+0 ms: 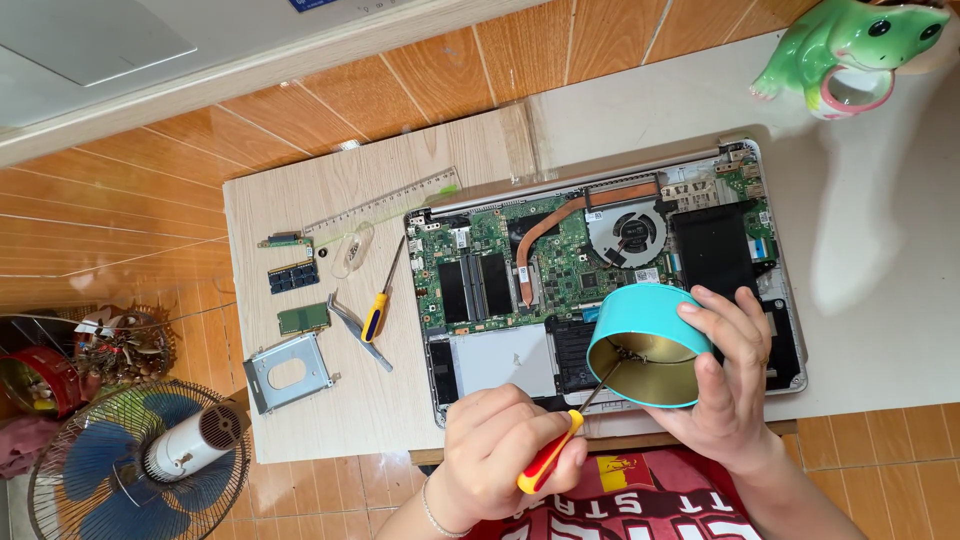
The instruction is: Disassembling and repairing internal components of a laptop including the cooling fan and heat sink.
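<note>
- A green ceramic frog (850,45) sits at the table's far right corner.
- A clear ruler (385,205) lies slanted on the wooden board (300,420).
- 2 small circuit boards (293,276) (303,318) lie left of a spare yellow-handled screwdriver (378,312) and metal tweezers (352,325).
- A metal drive bracket (288,372) lies near the board's front.
- A blue fan (140,462) stands on the floor.

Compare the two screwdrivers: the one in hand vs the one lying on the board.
The held screwdriver is gripped in the left hand, its tip poked into the teal tin that the right hand tilts; the lying screwdriver rests untouched on the wooden board, beside the tweezers. The held one has a red and yellow handle; the lying one's is yellow and blue. Both are slim, with thin metal shafts.
</note>
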